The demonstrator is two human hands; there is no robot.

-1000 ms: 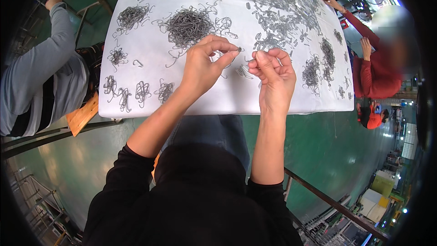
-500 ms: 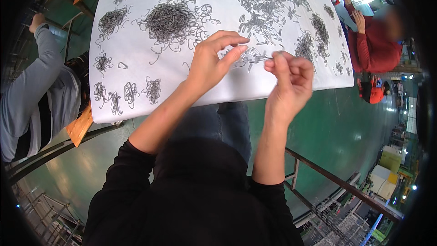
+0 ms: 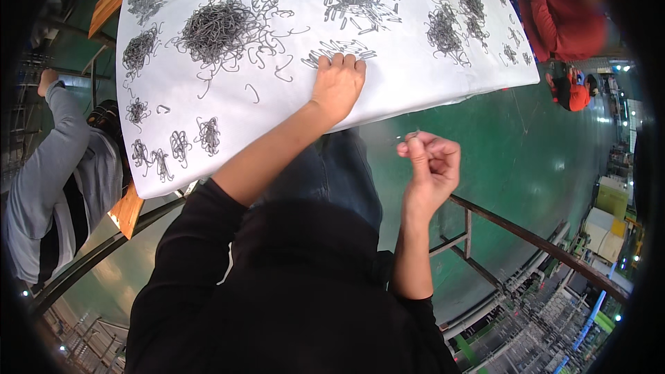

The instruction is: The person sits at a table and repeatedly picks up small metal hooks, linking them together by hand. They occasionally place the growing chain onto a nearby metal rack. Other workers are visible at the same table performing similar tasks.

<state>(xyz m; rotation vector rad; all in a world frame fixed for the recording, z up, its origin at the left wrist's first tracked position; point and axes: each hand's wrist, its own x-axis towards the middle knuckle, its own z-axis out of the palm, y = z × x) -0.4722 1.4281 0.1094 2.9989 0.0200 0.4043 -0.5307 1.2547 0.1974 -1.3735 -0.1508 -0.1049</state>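
The left hand (image 3: 338, 84) lies flat, fingers together, on wire hooks (image 3: 339, 48) mid-frame on the table (image 3: 415, 90); the right hand (image 3: 431, 164) pinches one hook (image 3: 410, 137) (tiny). Gathering step; next needs a careful pick.

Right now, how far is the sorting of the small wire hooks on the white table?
Looks done: a few small linked bunches lie in a row near the table's left edge. In hand: the right hand pinches a small wire piece off the table, while the left hand rests on a spread of hooks. Left: the large tangled pile and many loose hooks across the white table, so most of the work seems to remain.
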